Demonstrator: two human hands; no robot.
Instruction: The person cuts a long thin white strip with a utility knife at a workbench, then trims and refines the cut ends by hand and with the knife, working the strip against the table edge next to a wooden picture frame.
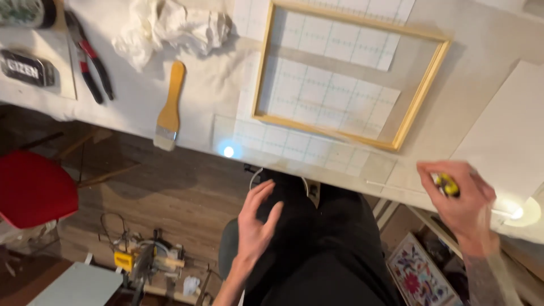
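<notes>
Right hand of mine was closed around a small yellow and black tool, gripped between thumb and fingers at the near edge of the white-covered worktable; motion blur kept me from telling what kind of tool it was. Left hand hung empty below the table edge, over my dark trousers, with the fingers spread wide and slightly curled.

On the table, well apart from both hands, lay a rectangular frame of pale yellow wood, tilted a little, resting on translucent sheets printed with a grid. To its left lay a flat paintbrush with a wooden handle, bristles pointing toward the table edge. Beyond the brush sat a crumpled white cloth, and farther left a pair of pliers with red and black handles.

Below the table, on the wooden floor, stood a red chair and a yellow power saw.
</notes>
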